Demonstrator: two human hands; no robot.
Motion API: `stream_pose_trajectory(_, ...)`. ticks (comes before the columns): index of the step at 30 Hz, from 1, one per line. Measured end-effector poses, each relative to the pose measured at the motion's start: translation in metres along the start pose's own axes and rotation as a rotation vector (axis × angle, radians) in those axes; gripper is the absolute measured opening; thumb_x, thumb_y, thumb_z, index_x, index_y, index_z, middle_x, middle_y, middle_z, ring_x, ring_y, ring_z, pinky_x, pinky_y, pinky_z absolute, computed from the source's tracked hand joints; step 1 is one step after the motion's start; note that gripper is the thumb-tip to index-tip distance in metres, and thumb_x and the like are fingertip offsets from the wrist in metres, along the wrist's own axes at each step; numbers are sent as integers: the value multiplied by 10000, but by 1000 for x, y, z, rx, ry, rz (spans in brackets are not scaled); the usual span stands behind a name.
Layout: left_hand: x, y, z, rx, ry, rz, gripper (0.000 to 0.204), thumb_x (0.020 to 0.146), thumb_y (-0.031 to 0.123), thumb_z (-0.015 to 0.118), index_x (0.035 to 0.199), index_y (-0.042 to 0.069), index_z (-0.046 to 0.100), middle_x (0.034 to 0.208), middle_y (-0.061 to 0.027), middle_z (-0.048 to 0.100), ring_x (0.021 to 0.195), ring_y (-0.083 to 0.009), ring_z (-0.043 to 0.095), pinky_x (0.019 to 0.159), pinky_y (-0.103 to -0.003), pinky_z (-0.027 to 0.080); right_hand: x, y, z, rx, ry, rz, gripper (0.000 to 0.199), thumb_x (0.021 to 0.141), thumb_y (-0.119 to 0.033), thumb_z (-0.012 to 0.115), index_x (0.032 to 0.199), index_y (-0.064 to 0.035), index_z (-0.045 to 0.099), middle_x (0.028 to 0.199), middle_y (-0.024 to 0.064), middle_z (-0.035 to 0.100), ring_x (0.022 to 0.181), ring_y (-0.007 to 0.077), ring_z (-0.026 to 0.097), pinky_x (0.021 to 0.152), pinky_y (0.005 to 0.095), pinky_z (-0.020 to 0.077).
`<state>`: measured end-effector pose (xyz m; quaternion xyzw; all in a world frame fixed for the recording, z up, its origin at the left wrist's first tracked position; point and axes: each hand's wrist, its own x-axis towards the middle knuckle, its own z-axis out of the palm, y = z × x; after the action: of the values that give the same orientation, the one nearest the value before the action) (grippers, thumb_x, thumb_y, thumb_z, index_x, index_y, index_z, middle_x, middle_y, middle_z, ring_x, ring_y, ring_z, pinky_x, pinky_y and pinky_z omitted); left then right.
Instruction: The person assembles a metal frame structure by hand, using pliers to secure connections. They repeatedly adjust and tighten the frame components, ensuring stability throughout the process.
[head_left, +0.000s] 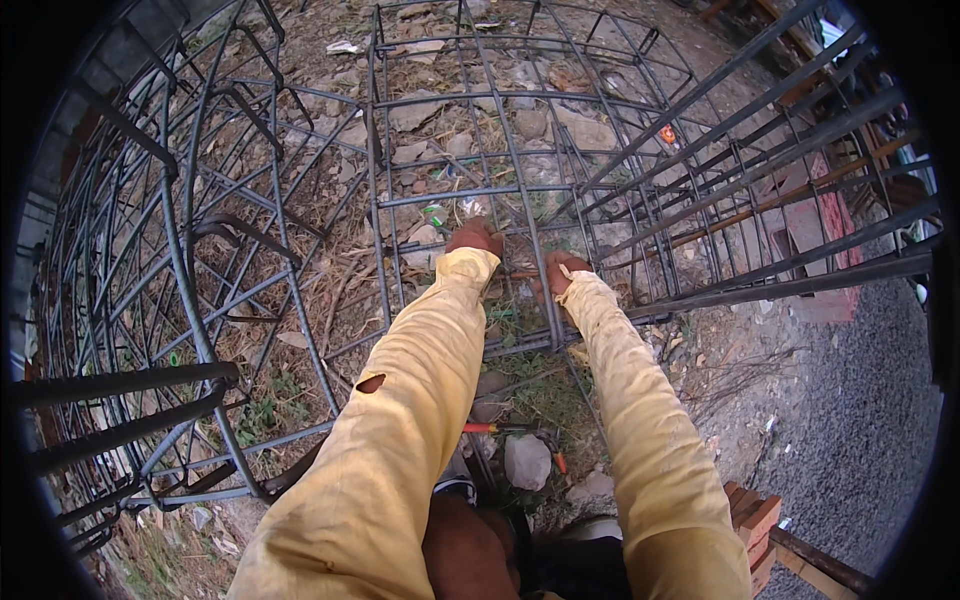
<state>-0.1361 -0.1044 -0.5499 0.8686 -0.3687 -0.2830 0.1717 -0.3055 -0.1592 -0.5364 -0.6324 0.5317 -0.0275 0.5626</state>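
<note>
- the left hand point(474, 237), in a pale yellow long sleeve, sits just above the centre of the frame, its grip closed over a crossing in the dark grey steel rebar cage point(520, 190) that fills the upper middle.
- the right hand point(556, 272) lies just beside it, slightly lower and to the right, fingers curled against the same joint; what it pinches is too small to tell, so i cannot tell if the grip is fully closed.
- the joint being worked is where a curved vertical bar meets a horizontal ring bar, between the two hands at centre frame.
- to do this well, i judge the left hand should keep the crossing bars pressed tight together while the right works close to the joint, wrists kept clear of bar ends.
- a red-handled hand tool point(495, 428) lies on the ground at lower centre, between the sleeves, near a pale grey stone point(527, 461).
- long straight steel bars point(780, 200) run diagonally across the upper right, close to the right forearm, and i judge they crowd that side.
- a second cage of bent bars point(180, 250) fills the left of the frame.
- rubble, dry grass and scraps cover the dirt ground point(440, 130) under the cage; a stack of reddish bricks point(752, 520) sits at lower right beside grey gravel point(860, 420).
</note>
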Motion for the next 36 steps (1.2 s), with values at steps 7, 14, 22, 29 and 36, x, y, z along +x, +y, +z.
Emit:
stream_pose_trajectory(7, 16, -10, 23, 254, -50, 426, 311, 822, 227, 602, 1117, 149, 662, 1054, -175, 659, 992, -383, 629, 824, -449, 524, -22, -8, -4, -55, -13, -121, 351, 888, -95, 437, 1206, -35, 572, 825, 97, 685, 774, 230, 673, 628, 332, 540)
stream_pose_trajectory(14, 47, -11, 28, 591, -264, 511, 222, 782, 213, 630, 951, 101, 721, 1001, -146, 684, 930, -321, 668, 763, -422, 541, 35, 44, 5, -136, 55, -93, 351, 806, -188, 587, 1139, -93, 646, 1085, 190, 658, 1024, 355, 628, 894, 413, 502)
stream_pose_trajectory(22, 50, -64, 47, 445, -235, 129, 180, 764, 274, 676, 893, 157, 725, 939, -85, 694, 894, -278, 670, 668, -429, 529, 33, 15, 17, -305, 146, -201, 395, 763, -167, 596, 1143, -64, 635, 1117, 214, 639, 1045, 382, 608, 891, 427, 494)
stream_pose_trajectory(29, 40, -57, 59, -57, -311, -84, 137, 781, 256, 672, 800, 121, 665, 858, -97, 662, 773, -263, 630, 589, -403, 492, 56, 44, 9, -244, 86, -179, 390, 756, -162, 594, 1125, -44, 636, 1127, 227, 629, 1067, 387, 593, 903, 426, 481)
stream_pose_trajectory(36, 28, -107, 62, -1036, -390, -338, 188, 797, 239, 668, 707, 85, 605, 777, -109, 630, 651, -248, 591, 510, -377, 454, 11, 0, 14, -165, 91, -222, 380, 786, -119, 540, 1144, -37, 637, 1144, 217, 632, 1104, 357, 591, 945, 391, 468)
